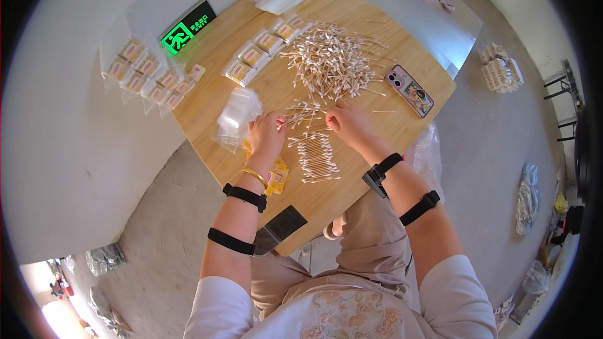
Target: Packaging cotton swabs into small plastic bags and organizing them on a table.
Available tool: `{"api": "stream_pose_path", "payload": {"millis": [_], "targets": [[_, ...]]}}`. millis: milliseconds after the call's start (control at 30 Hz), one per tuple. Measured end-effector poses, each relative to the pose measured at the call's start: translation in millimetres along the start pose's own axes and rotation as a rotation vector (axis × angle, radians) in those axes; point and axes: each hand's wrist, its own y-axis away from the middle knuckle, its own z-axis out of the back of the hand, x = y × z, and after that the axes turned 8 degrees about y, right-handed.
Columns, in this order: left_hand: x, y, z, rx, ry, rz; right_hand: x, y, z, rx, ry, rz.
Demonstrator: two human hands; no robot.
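Note:
A row of cotton swabs [316,158] lies side by side on the wooden table [396,150] in front of me. Just beyond it is a small loose cluster of swabs [303,113], and farther back rises a large heap of swabs [336,59]. My left hand [267,135] is closed at the left side of the small cluster, its fingertips pinching a cotton swab. On the cluster's right, my right hand [348,124] is curled with fingers and thumb together at swab ends; its fingers partly hide what they hold.
Clear plastic bags [239,113] and yellow printed cards [277,176] lie left of the row. Filled packets [254,56] line the left of the heap. A phone [410,91] rests at right, a dark flat case [281,229] at the near edge. Bagged packets [141,75] stand far left.

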Motion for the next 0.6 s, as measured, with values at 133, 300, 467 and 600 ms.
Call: {"api": "stream_pose_path", "payload": {"millis": [133,300,467,600], "targets": [[0,3,4,-0.001,0.049,-0.004,18,-13,-6,-0.096,-0.082,0.051],[-2,14,5,-0.015,-0.009,-0.039,29,-30,-13,-0.125,-0.082,0.161],[-5,17,1,-0.089,-0.05,-0.109,17,-41,-25,-0.193,0.007,0.086],[-2,20,4,-0.123,-0.051,-0.129,24,-47,-17,-0.154,-0.03,0.092]]}}
